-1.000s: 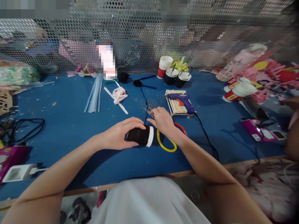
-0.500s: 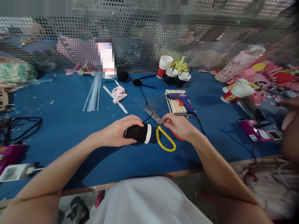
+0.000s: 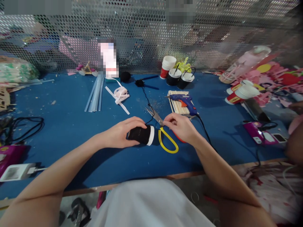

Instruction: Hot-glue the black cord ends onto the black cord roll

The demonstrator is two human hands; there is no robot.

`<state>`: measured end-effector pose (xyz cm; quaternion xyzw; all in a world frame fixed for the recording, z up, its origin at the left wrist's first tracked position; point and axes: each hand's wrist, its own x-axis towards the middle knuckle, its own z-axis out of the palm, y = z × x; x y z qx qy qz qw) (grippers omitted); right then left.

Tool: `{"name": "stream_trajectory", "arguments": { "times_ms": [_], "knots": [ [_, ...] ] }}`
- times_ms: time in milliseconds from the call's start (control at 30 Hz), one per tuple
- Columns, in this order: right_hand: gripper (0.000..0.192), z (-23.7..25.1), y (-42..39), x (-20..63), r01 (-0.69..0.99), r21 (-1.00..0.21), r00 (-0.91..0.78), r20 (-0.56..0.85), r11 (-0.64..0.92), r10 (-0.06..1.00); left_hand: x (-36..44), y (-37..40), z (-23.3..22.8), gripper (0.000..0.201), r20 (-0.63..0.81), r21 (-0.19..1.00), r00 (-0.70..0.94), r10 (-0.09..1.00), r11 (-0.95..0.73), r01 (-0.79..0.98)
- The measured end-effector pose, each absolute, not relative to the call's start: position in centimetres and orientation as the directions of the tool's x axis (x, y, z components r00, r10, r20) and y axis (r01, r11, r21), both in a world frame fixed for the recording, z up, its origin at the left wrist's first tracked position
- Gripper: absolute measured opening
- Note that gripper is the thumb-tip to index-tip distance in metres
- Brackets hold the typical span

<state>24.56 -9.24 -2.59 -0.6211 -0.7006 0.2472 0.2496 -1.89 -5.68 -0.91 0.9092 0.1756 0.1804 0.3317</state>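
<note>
My left hand (image 3: pixel 123 132) is wrapped round a paper cup (image 3: pixel 141 135) covered in black, which lies on its side with its white rim to the right. A black yarn (image 3: pixel 149 105) runs from near this cup up to a small black ball of yarn (image 3: pixel 139 83). Right of the cup lies a pair of scissors (image 3: pixel 168 146) with yellow and red handles, its blades pointing away to the left. Over the scissors' pivot my right hand (image 3: pixel 180 124) is closed in a pinch; what its fingertips hold is too small to make out.
A blue glue gun (image 3: pixel 187 102) rests on a stack of wooden sticks, its cord trailing right. Behind stand two black-wrapped cups (image 3: pixel 174 78) and a stack of white-and-red cups (image 3: pixel 167 67). Clear glue sticks (image 3: pixel 94 96) and white ribbon (image 3: pixel 121 94) lie left. Another person sits at right.
My right hand has shifted slightly left, its pinched fingers closer to the scissors' pivot. My left hand keeps its hold on the black cup. The whole view has moved slightly.
</note>
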Motion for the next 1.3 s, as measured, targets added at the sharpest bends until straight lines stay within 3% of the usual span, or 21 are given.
{"name": "stream_trajectory", "arguments": {
  "times_ms": [67, 133, 267, 433, 533, 633, 900, 1300],
  "knots": [
    [0.023, -2.2, -9.2, 23.9, 0.595, -0.802, -0.124, -0.027, 0.053, 0.992, -1.9, -5.8, -0.8, 0.042, 0.224, 0.654, 0.871, 0.438, -0.73, 0.2],
    [0.033, -2.1, -8.7, 23.2, 0.501, -0.865, -0.185, -0.083, 0.022, 0.979, -1.9, -5.9, -0.7, 0.042, 0.234, 0.635, 0.865, 0.444, -0.743, 0.209],
    [0.028, -2.5, -7.3, 21.9, 0.434, -0.9, -0.184, -0.13, -0.038, 0.974, -2.0, -6.1, -0.3, 0.041, 0.253, 0.608, 0.86, 0.442, -0.764, 0.214],
    [0.04, -3.1, -6.9, 20.4, 0.144, -0.962, -0.344, -0.268, -0.232, 0.9, -2.0, -6.2, -0.5, 0.041, 0.263, 0.583, 0.861, 0.436, -0.782, 0.218],
    [0.037, -3.5, -7.4, 19.5, 0.028, -0.964, -0.394, -0.253, -0.264, 0.884, -1.9, -6.2, -0.9, 0.041, 0.261, 0.573, 0.865, 0.428, -0.79, 0.218],
    [0.024, -3.8, -7.8, 19.0, -0.034, -0.978, -0.324, -0.183, -0.205, 0.928, -1.8, -6.2, -1.2, 0.041, 0.244, 0.578, 0.871, 0.426, -0.785, 0.222],
    [0.024, -2.4, -7.8, 20.0, 0.115, -0.993, 0.003, 0.015, 0.014, 1.0, -1.8, -5.4, -1.6, 0.054, 0.167, 0.708, 0.826, 0.538, -0.649, 0.279],
    [0.027, -2.5, -7.4, 20.4, 0.289, -0.953, -0.045, 0.082, 0.092, 0.996, -1.6, -5.4, -2.2, 0.054, 0.184, 0.726, 0.841, 0.509, -0.647, 0.233]
  ]
}}
